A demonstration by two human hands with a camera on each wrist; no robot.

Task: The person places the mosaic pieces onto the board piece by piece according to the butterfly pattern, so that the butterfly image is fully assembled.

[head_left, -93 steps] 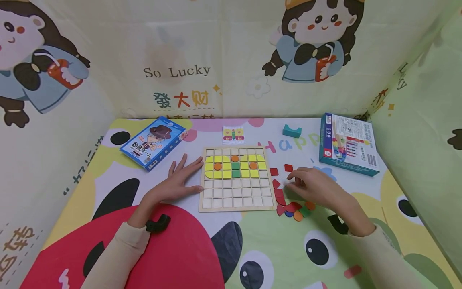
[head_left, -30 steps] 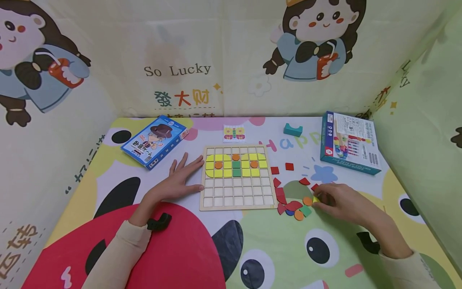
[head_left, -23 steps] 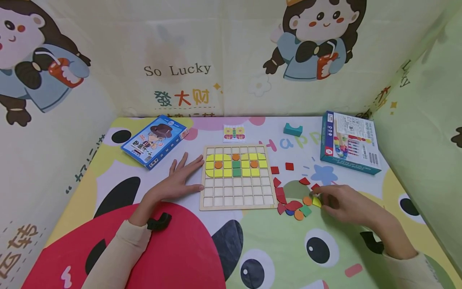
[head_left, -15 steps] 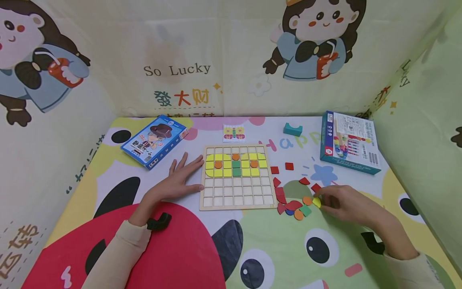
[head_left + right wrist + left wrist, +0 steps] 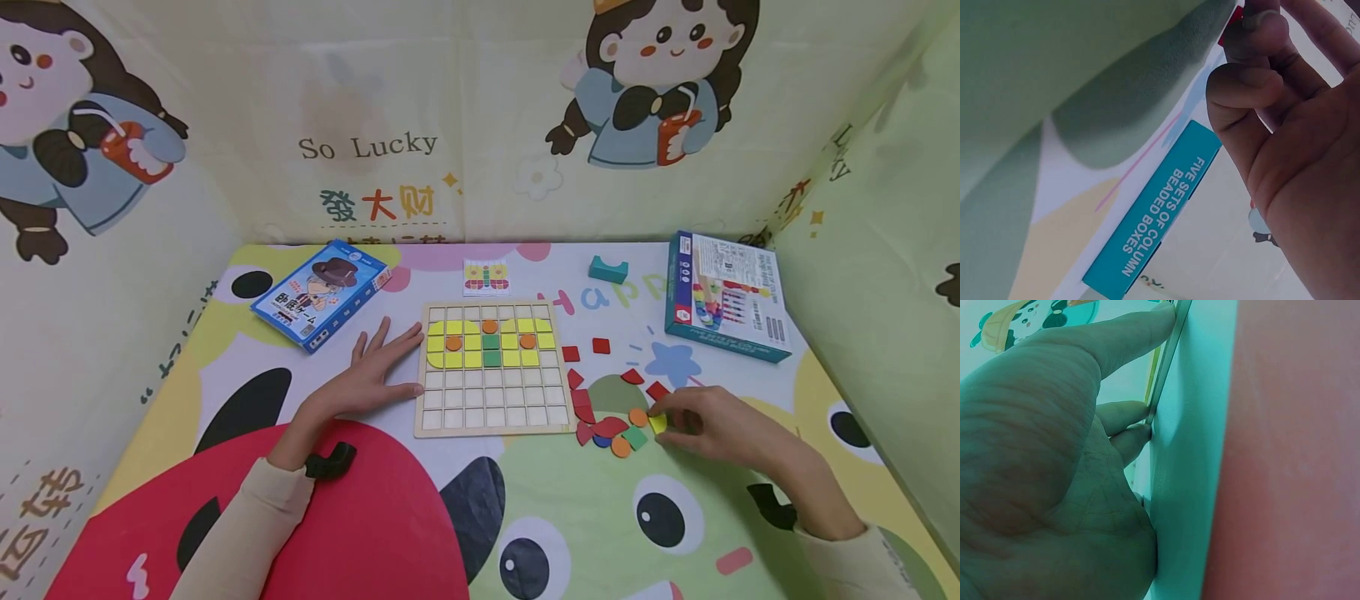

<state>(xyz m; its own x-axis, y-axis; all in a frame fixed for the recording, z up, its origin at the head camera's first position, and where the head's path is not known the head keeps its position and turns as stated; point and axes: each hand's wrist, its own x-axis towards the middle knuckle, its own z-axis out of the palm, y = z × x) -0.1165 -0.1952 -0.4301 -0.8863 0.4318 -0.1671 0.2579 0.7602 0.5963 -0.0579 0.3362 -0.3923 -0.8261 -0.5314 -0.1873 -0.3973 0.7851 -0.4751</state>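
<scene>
A wooden grid board (image 5: 495, 433) lies flat on the table. Yellow, orange and green tiles fill part of its upper rows, while the lower rows show bare cells. My left hand (image 5: 367, 379) lies spread along the board's left side, thumb and fingertips touching the edge; the left wrist view shows the thumb (image 5: 1132, 337) against the rim. Right of the board, my right hand (image 5: 708, 425) pinches a small yellow tile (image 5: 657, 424) between thumb and curled fingers, low at the table. The tile is partly covered by the fingers and does not show in the right wrist view.
Loose tiles lie right of the board: red squares (image 5: 601, 346), orange rounds (image 5: 621, 447), a green one (image 5: 634, 437). Behind stand a butterfly pattern card (image 5: 486, 277), a teal block (image 5: 608, 270), a blue box (image 5: 322, 296) and a teal-edged box (image 5: 731, 296).
My right hand has moved right and nearer me, from beside the red squares to the yellow tile, which has shifted slightly at its fingertips. My left hand has stayed at the board.
</scene>
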